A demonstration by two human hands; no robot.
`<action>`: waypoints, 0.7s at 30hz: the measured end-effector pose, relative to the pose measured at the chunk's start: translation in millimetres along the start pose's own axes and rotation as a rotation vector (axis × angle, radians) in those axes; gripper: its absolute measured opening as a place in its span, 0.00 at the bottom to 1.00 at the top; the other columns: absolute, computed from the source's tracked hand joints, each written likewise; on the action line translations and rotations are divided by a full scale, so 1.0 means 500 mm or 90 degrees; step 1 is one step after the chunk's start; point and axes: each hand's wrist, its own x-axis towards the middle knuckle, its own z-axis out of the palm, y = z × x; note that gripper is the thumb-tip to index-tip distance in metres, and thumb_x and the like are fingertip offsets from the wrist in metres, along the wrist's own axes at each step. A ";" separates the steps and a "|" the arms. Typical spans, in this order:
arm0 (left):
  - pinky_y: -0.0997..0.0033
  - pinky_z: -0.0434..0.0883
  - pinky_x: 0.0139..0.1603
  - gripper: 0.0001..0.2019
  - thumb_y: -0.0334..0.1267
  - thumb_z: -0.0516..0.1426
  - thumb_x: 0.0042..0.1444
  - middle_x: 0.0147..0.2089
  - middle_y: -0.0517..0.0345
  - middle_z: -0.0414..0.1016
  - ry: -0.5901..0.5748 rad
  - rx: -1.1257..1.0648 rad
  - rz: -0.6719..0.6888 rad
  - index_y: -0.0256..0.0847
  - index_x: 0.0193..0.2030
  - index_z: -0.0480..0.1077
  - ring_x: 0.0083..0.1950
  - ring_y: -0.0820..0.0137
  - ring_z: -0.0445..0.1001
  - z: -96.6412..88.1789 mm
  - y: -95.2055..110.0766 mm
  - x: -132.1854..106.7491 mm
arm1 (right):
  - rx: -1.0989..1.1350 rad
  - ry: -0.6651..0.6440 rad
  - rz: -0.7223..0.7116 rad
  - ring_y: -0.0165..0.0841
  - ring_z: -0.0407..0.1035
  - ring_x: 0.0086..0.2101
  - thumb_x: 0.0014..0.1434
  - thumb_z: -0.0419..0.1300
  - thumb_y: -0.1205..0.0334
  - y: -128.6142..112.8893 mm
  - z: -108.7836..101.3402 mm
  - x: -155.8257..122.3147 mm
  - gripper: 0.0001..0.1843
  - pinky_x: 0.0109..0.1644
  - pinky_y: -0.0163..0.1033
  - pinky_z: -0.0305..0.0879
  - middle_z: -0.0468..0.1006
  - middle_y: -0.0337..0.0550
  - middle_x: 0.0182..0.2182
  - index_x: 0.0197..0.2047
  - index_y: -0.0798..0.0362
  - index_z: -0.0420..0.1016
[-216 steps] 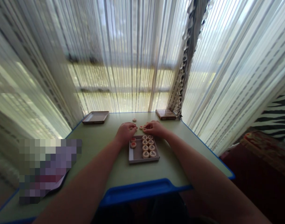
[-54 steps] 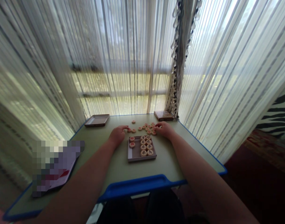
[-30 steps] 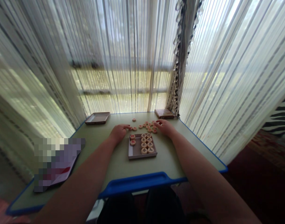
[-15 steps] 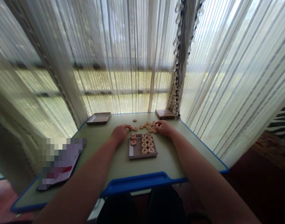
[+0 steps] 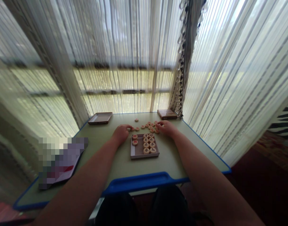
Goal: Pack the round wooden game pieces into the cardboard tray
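Touching round wooden xiangqi discs [image 5: 148, 126] mid-frame: your left hand [image 5: 120, 134], right hand [image 5: 167, 128]; grips unreadable. Matte green table [image 5: 99, 144], sheer curtains [image 5: 134, 56].

My table [image 5: 134, 168] is pale green with a bright blue rim. The discs [image 5: 146, 145] are light wood, marked in red or black, and their tray [image 5: 136, 151] is grey. The box [image 5: 167, 114] is brown. The curtains [image 5: 125, 56] are white with fine vertical stripes. The cloth [image 5: 285, 122] has black-and-white zebra stripes.
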 end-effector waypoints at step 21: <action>0.67 0.65 0.51 0.19 0.27 0.46 0.46 0.43 0.50 0.76 -0.006 0.033 -0.008 0.35 0.42 0.73 0.46 0.63 0.72 -0.002 0.009 -0.002 | 0.015 -0.044 -0.012 0.28 0.64 0.28 0.46 0.57 0.63 -0.022 -0.007 -0.010 0.10 0.31 0.31 0.57 0.74 0.40 0.27 0.32 0.55 0.75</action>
